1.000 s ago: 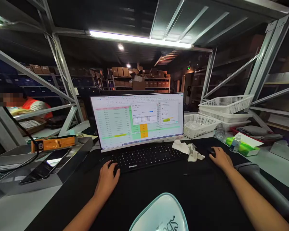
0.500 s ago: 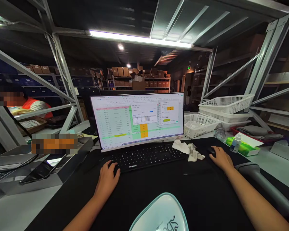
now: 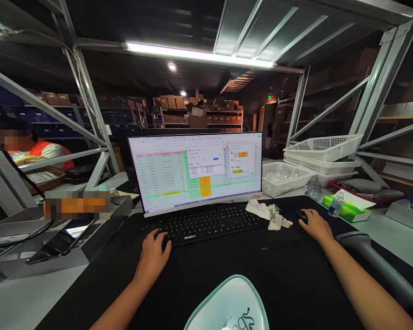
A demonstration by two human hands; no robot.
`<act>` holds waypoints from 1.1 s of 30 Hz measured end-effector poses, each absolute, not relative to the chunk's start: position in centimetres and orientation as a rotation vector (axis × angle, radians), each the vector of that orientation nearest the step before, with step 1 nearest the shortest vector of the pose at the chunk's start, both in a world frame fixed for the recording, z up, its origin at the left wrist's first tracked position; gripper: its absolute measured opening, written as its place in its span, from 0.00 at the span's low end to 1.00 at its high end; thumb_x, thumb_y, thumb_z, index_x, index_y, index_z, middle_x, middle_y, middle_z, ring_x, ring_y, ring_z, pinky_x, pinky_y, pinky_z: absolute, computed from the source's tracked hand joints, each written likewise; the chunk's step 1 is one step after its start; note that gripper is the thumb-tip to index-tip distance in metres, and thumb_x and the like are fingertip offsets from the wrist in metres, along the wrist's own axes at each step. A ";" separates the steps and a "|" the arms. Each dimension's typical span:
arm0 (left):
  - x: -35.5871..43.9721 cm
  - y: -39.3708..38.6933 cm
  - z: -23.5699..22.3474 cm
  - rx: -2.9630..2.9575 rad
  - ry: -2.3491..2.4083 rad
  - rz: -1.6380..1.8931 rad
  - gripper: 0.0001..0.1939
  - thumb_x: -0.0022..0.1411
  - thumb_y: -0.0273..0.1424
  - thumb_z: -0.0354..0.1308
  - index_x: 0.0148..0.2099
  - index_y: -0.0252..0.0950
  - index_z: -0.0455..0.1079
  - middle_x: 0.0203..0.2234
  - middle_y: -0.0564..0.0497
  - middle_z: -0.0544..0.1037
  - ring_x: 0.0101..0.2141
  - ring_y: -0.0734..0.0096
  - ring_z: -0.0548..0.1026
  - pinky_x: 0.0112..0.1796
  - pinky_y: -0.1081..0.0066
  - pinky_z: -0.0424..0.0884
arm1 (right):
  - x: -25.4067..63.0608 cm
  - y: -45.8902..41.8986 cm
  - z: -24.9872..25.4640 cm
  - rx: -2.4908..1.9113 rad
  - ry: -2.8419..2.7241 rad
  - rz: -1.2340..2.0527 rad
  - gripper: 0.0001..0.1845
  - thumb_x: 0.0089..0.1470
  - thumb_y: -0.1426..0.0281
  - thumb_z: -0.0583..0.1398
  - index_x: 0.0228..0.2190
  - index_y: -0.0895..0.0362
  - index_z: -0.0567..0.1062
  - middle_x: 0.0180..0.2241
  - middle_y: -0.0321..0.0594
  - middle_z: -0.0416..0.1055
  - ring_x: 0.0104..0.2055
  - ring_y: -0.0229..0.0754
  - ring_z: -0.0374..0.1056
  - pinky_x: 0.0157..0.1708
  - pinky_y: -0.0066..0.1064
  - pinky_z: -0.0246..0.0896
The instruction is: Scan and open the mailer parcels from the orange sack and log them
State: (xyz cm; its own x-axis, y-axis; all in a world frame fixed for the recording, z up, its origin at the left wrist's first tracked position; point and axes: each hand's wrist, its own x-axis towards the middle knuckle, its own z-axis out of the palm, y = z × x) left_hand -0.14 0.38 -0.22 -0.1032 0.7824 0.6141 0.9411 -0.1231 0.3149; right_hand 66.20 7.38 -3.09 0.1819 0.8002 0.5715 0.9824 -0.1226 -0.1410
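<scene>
My left hand (image 3: 153, 252) rests at the lower left corner of a black keyboard (image 3: 209, 223), fingers apart and tips on the keys. My right hand (image 3: 316, 225) is curved over a dark computer mouse (image 3: 301, 217), which mostly hides under the fingers. Behind the keyboard stands a monitor (image 3: 165, 172) with a coloured spreadsheet and smaller windows open. A crumpled white cloth (image 3: 270, 214) lies over the keyboard's right end. Beside my right forearm is a grey handheld scanner (image 3: 361, 245), partly cut off by the arm.
White plastic baskets (image 3: 321, 158) are stacked at the right. A green tissue pack (image 3: 349, 211) and a small spray bottle (image 3: 337, 204) stand near the mouse. A phone (image 3: 55, 245) lies on a grey box at left. A white, teal-rimmed object (image 3: 230, 307) is close below. A person in an orange vest (image 3: 37, 149) is far left.
</scene>
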 end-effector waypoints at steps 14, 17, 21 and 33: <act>-0.1 0.4 -0.2 -1.925 -1.932 -1.040 0.24 0.65 0.41 0.45 0.51 0.33 0.75 0.54 0.35 0.68 0.56 0.44 0.68 0.54 0.46 0.70 | 66.2 7.7 -3.1 -1.949 -1.658 -0.495 0.19 0.58 0.66 0.59 0.51 0.57 0.69 0.52 0.49 0.67 0.51 0.50 0.68 0.51 0.38 0.64; -0.1 0.4 -0.1 -1.923 -1.928 -1.049 0.24 0.64 0.41 0.46 0.50 0.32 0.75 0.54 0.34 0.68 0.56 0.43 0.68 0.54 0.46 0.70 | 66.3 7.7 -3.1 -1.941 -1.661 -0.494 0.19 0.58 0.65 0.58 0.51 0.57 0.70 0.52 0.49 0.67 0.50 0.51 0.69 0.51 0.39 0.64; 0.0 0.3 -0.2 -1.932 -1.916 -1.041 0.25 0.65 0.41 0.45 0.51 0.31 0.75 0.55 0.33 0.67 0.57 0.42 0.67 0.53 0.46 0.71 | 66.3 7.6 -3.2 -1.935 -1.655 -0.498 0.22 0.59 0.64 0.58 0.53 0.58 0.69 0.53 0.50 0.66 0.51 0.52 0.69 0.51 0.41 0.64; -0.1 0.4 -0.1 -1.934 -1.934 -1.036 0.24 0.64 0.42 0.46 0.50 0.33 0.75 0.54 0.35 0.68 0.57 0.44 0.67 0.55 0.47 0.69 | 66.2 7.1 -2.9 -1.895 -1.705 -0.467 0.21 0.58 0.66 0.57 0.53 0.54 0.72 0.53 0.44 0.68 0.52 0.49 0.68 0.54 0.39 0.63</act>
State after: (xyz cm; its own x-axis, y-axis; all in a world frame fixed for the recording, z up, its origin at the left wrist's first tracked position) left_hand -0.09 0.42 -0.12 -0.1121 0.7879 0.6055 0.9406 -0.1124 0.3204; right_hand 66.18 7.08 -2.86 0.1381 0.7972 0.5877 0.9854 -0.0508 -0.1627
